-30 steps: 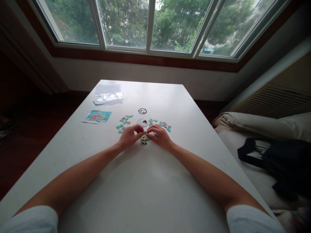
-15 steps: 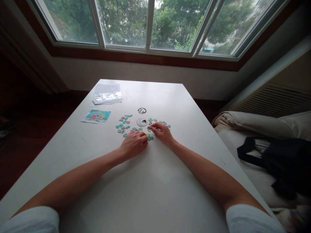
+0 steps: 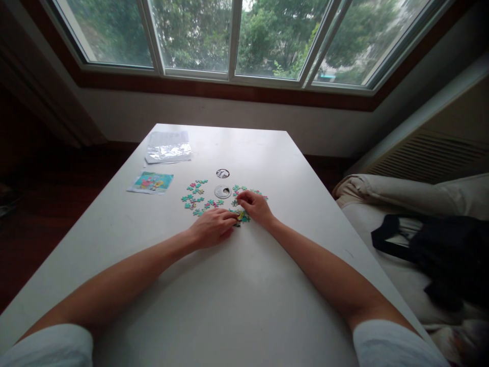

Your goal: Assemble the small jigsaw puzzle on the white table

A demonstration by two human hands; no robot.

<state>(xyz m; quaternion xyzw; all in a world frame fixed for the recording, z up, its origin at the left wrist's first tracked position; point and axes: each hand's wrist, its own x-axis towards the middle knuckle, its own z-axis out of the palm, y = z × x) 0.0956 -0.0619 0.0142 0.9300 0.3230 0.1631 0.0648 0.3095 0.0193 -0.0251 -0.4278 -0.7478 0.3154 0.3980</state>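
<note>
Small jigsaw puzzle pieces (image 3: pixel 193 198), mostly teal with pink and yellow bits, lie in a loose ring on the white table. My left hand (image 3: pixel 214 227) rests low over the near side of the ring. Its fingers stretch to the right, and the tips touch a cluster of puzzle pieces (image 3: pixel 243 217). On the right side my right hand (image 3: pixel 256 206) has thumb and forefinger pinched together among the pieces; what lies between the tips is too small to make out. Part of the right-hand group is hidden under that hand.
Inside the ring sits a round grey disc (image 3: pixel 222 191), with a smaller round picture-like disc (image 3: pixel 222 174) behind it. A colourful cartoon picture sheet (image 3: pixel 153 182) and a clear plastic bag with papers (image 3: pixel 168 147) lie at left. Beside the table, a dark bag (image 3: pixel 446 250) lies on a pale sofa (image 3: pixel 389 193).
My left hand has slid a little to the right, its fingers stretching further, and the cluster at its tips has shifted right too. My right hand has barely moved.
</note>
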